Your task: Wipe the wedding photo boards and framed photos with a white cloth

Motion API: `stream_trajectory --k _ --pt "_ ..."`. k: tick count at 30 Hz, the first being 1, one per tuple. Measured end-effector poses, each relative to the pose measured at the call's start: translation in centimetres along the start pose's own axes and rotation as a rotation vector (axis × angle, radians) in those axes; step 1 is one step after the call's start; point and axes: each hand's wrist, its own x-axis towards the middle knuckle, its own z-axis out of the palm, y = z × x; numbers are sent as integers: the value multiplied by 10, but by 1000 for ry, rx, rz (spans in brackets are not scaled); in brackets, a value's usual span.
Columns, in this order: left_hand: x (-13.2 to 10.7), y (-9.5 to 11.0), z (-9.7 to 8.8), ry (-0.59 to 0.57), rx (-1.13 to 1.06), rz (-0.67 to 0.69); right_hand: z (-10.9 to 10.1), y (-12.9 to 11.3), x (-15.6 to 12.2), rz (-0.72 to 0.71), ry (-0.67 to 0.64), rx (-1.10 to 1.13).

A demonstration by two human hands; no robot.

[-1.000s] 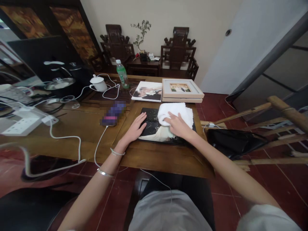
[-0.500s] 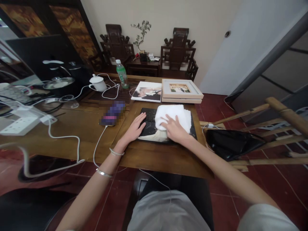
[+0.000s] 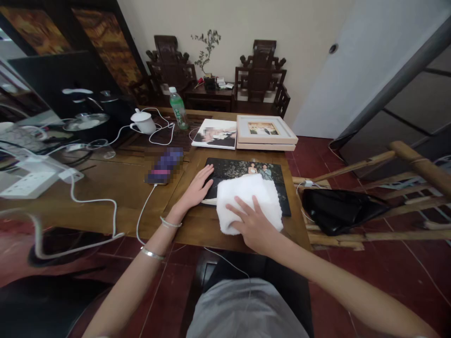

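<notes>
Head view: flat left hand (image 3: 199,188), splayed right hand (image 3: 259,227)

Both arms reach in, palms down. At nine o'clock on the dark photo panel (image 3: 225,169), the left hand lies outstretched over the edge, fingers close together and pointing to one o'clock. The right hand presses a folded white cloth (image 3: 246,187), fingers fanned towards eleven; whether its thumb pinches the fold, I cannot tell. The cloth covers the panel's six o'clock edge, overhanging onto the table (image 3: 197,230).
</notes>
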Motion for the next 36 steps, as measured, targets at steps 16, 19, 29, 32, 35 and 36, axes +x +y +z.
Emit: stream_trajectory --k 16,19,29,32,35,36 --pt "1 -1 3 14 -41 -17 -28 108 89 331 87 -58" --pt "2 4 1 41 -102 -53 -28 100 104 333 79 -60" --pt "1 11 -6 326 -482 -175 -9 19 91 -60 -35 -47" --pt "0 12 -5 320 -367 -94 -13 12 69 -201 -33 8" --pt "-1 17 -5 269 -243 -44 -20 15 44 -257 -84 67" --pt "-1 18 -5 242 -204 -33 -22 18 36 -251 -93 80"
